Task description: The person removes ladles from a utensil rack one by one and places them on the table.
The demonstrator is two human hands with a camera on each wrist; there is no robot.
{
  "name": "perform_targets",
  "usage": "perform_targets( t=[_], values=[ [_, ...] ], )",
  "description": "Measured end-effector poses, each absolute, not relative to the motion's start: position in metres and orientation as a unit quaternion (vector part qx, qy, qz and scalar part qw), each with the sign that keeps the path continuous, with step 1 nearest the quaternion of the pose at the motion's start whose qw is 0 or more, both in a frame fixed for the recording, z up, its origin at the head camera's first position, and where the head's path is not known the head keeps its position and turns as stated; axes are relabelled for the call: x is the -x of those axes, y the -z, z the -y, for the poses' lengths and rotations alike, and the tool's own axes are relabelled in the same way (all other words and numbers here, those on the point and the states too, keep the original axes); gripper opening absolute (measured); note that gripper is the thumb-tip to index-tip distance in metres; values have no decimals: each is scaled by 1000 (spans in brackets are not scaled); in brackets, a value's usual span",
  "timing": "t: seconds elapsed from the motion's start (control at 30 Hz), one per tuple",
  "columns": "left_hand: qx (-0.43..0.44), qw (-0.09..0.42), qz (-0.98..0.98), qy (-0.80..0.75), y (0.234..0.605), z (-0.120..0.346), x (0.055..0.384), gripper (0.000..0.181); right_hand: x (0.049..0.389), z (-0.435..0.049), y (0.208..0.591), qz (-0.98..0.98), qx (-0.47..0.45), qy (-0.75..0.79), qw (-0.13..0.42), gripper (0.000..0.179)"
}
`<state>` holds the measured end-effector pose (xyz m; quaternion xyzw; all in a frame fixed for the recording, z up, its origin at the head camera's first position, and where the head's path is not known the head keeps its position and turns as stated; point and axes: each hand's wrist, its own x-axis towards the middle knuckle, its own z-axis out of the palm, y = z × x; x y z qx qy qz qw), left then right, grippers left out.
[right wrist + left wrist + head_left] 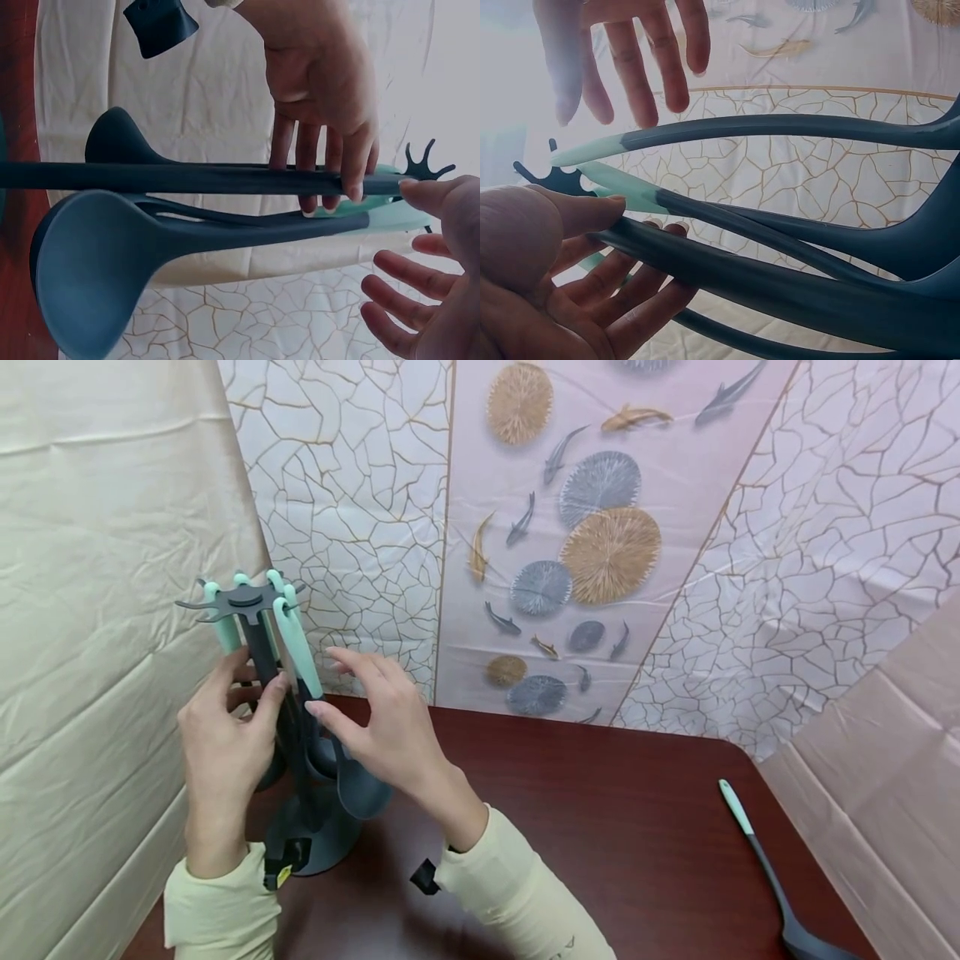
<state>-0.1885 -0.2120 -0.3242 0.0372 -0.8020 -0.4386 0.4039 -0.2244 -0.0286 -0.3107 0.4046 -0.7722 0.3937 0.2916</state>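
Left hand (228, 722) grips the stand post (259, 647) — ladle (363, 792) hanging just beside the relaxed right hand (393, 714).

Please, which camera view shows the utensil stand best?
The head view: it shows the stand from hooks to base, though the left hand partly covers the pole. The right wrist view shows pole and hooks, with the base mostly cut off; the left wrist view shows only hooks and some pole.

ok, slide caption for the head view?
Left hand grips the utensil stand; right hand open beside a hanging ladle.
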Motion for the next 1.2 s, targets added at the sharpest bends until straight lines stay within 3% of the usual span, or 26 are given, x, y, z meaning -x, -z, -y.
perform_targets(
  t=[1.2],
  values=[
    [-36,406,795,450,325,215,189,42,233,50,337,779,-396,-414,256,36]
  ],
)
